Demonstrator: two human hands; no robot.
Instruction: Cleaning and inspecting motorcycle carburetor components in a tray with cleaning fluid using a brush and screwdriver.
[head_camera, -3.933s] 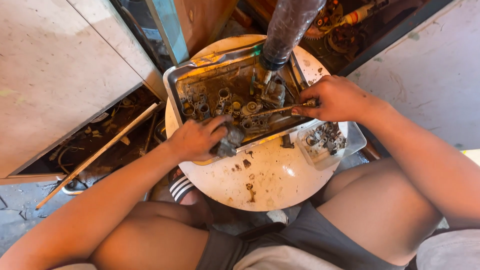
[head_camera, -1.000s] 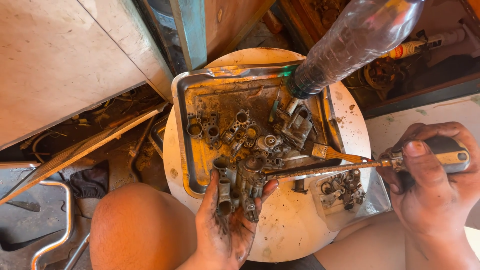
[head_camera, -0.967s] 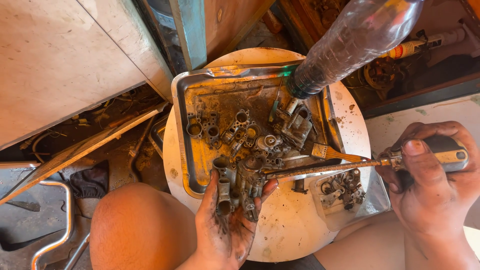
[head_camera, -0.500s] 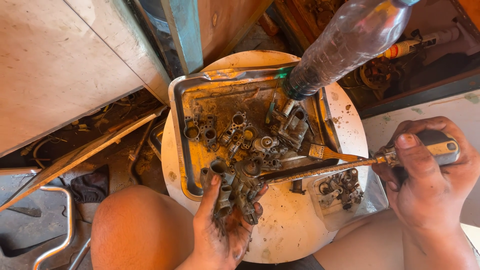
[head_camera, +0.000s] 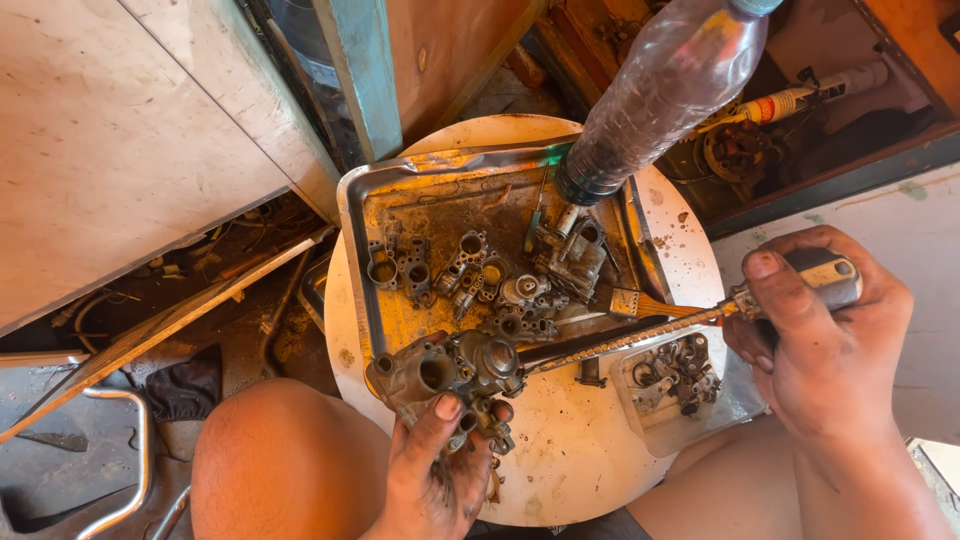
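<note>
While the left hand (head_camera: 432, 478) at lower centre clasps a grimy grey carburettor (head_camera: 446, 372), the right hand (head_camera: 815, 340), grip wrapped round a screwdriver (head_camera: 640, 338), angles its shaft towards it

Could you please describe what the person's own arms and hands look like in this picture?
Both hands are bare, with no gloves, rings or watch in view. The left hand and right hand are smeared with dark grease, darkest around the nails. The forearms are bare; no sleeves show.

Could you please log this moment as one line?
left hand: holds carburetor | right hand: holds screwdriver, tip at carburetor | tray: parts
</note>
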